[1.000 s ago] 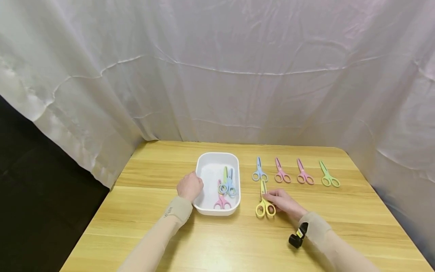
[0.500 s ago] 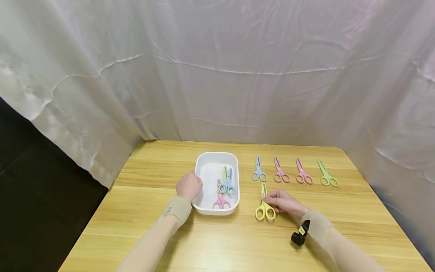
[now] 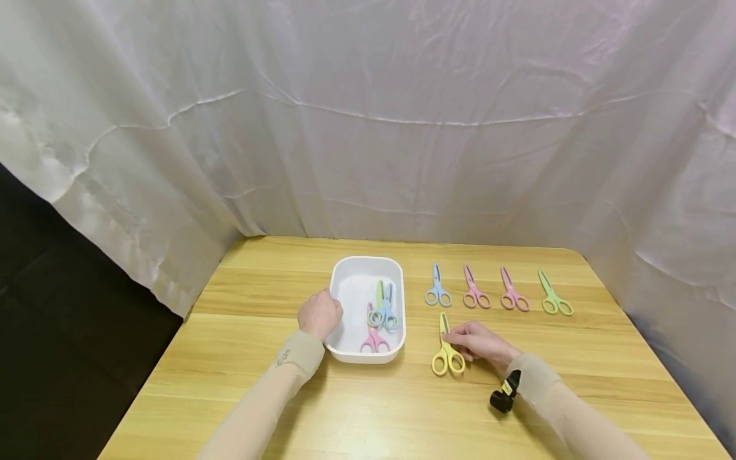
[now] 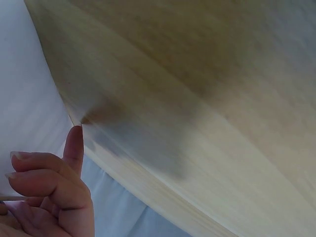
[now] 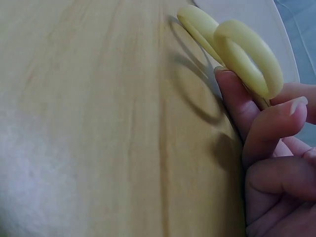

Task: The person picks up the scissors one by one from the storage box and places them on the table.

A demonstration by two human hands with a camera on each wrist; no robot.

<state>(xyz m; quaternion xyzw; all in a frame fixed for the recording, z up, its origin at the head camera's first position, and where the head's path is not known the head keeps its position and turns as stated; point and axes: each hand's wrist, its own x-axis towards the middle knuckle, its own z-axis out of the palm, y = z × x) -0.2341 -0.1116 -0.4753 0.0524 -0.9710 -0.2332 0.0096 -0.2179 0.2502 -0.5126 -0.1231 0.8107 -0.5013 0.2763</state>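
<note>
Yellow scissors (image 3: pixel 447 355) are pinched near the pivot by my right hand (image 3: pixel 480 342), blades pointing away from me. In the right wrist view their yellow handle loops (image 5: pixel 249 59) rise above the fingers of the right hand (image 5: pixel 276 153), with a shadow on the wood. My left hand (image 3: pixel 320 314) grips the left rim of the white bin (image 3: pixel 368 359); the left wrist view shows its fingers (image 4: pixel 52 177) curled at the bin wall (image 4: pixel 29 89). Inside the bin lie pink scissors (image 3: pixel 375 342), blue scissors (image 3: pixel 389 314) and green-yellow scissors (image 3: pixel 380 293), partly overlapping.
Along the back right of the wooden table (image 3: pixel 368 415) lie blue scissors (image 3: pixel 437 289), two pink pairs (image 3: pixel 475 292) (image 3: pixel 513 294) and green scissors (image 3: pixel 554 296). A pale curtain (image 3: pixel 368 128) hangs behind the table.
The yellow scissors and my right hand have moved slightly toward me, away from the blue pair, and the blades have tilted a little to the left. My left hand stays on the bin.
</note>
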